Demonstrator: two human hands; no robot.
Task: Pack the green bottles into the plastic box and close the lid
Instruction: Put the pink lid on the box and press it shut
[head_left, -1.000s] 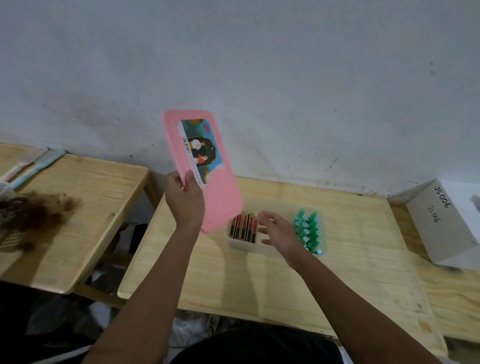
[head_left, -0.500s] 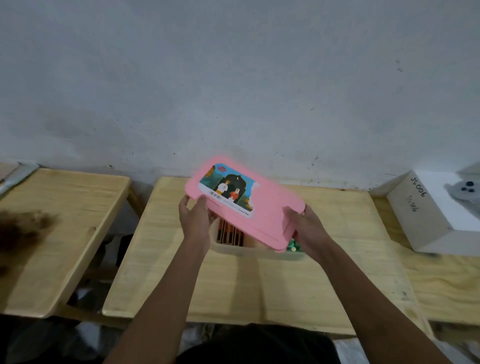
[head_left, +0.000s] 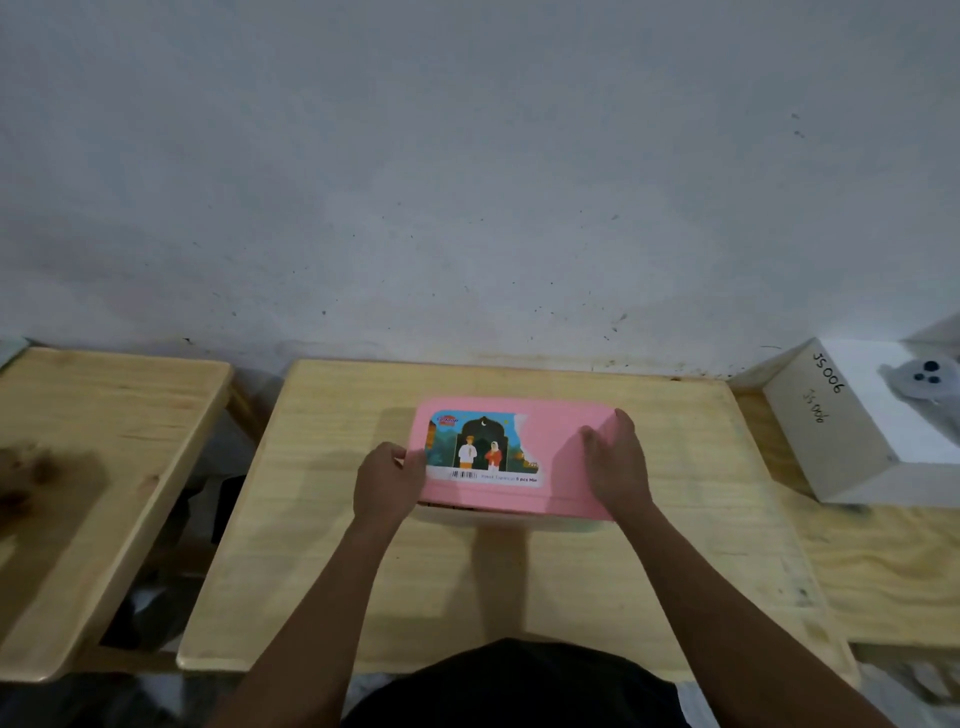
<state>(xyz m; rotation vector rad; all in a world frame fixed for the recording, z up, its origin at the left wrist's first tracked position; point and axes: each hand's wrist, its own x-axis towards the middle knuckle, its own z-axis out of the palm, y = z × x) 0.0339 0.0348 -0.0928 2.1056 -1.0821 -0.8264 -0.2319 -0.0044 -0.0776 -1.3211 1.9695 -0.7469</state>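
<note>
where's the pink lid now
In the head view the pink lid sits on the plastic box on the middle table, left hand and right hand at its ends.

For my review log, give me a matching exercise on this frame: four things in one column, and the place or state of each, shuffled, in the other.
Column one
1. pink lid
2. left hand
3. right hand
4. white box

Column two
A. far right, marked JS006
B. grips the lid's left edge
C. lies flat, picture label facing up
D. rests on top of the lid's right end

Pairs: 1-C, 2-B, 3-D, 4-A
</note>
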